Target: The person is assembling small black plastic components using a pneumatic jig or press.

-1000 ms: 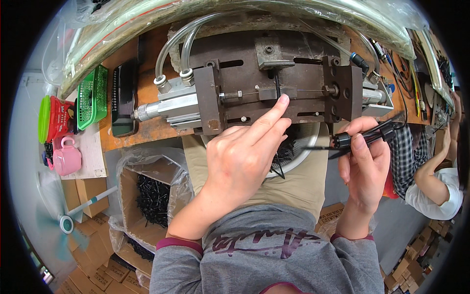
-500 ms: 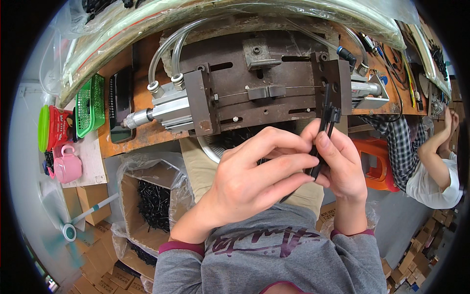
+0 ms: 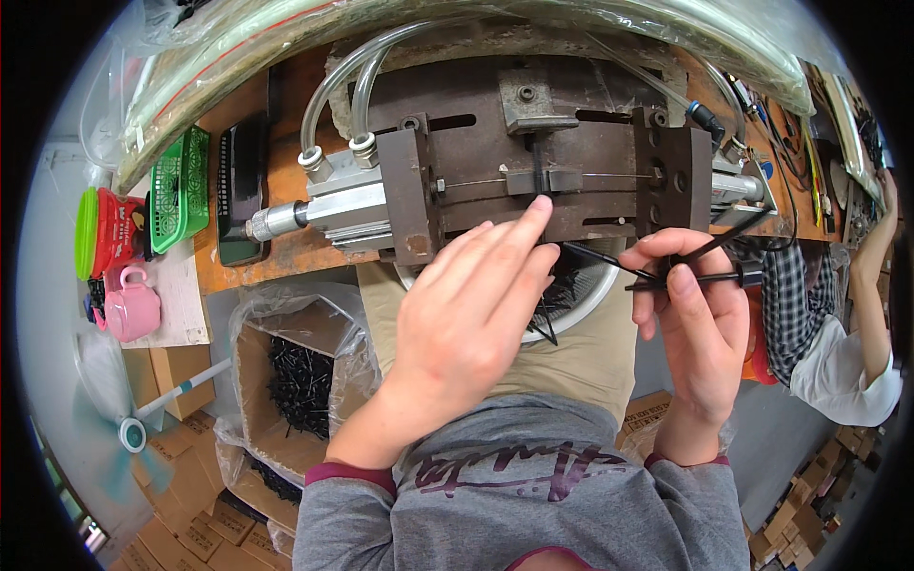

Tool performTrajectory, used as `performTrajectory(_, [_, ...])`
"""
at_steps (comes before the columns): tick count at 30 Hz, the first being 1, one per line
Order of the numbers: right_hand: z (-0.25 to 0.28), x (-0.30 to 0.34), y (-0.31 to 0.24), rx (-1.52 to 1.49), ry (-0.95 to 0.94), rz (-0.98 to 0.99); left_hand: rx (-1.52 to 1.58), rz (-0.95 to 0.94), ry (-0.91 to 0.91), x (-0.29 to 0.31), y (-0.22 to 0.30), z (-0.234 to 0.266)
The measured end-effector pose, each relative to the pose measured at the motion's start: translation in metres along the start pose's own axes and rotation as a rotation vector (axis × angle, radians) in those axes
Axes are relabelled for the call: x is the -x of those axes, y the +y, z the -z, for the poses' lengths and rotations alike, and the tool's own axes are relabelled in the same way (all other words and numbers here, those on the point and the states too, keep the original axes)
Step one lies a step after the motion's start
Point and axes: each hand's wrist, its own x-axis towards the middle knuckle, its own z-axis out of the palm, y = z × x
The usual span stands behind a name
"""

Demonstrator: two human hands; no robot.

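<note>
My left hand point(image 3: 476, 305) reaches up to the machine with its fingers stretched out, and its index fingertip meets the lower end of a thin black rod point(image 3: 538, 167). That rod stands between two small metal jaws point(image 3: 566, 181) in the middle of a dark steel fixture point(image 3: 476, 205). My left thumb is hidden. Right of it, my right hand point(image 3: 700, 324) is closed around several slim black plastic rods point(image 3: 709, 279), which stick out at different angles. Below my hands, on my lap, sits a pale-rimmed basin point(image 3: 602, 303) with more black pieces.
Metal cylinders point(image 3: 347, 207) with clear hoses flank the fixture. A green basket point(image 3: 181, 186), a dark tray point(image 3: 243, 205) and a pink mug point(image 3: 131, 309) stand at left. A plastic-lined box point(image 3: 249, 371) holds black parts. At far right sits another person point(image 3: 843, 366).
My hands have separated. The left has moved up to the jaws, where a black rod now stands; the right has shifted right and holds its rods fanned out.
</note>
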Motion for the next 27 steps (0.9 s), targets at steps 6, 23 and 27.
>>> performTrajectory(6, [0.003, 0.006, -0.004, -0.067, 0.033, 0.1, -0.125, -0.015, -0.046, -0.011, 0.008, -0.003])
performTrajectory(23, [0.001, -0.001, 0.0, -0.194, -0.122, -0.221, 0.429, -0.076, 0.02, -0.02, 0.0, 0.022])
performTrajectory(27, [0.004, -0.002, 0.008, -0.298, -0.233, -0.279, 0.468, -0.109, -0.027, -0.011, 0.003, 0.012])
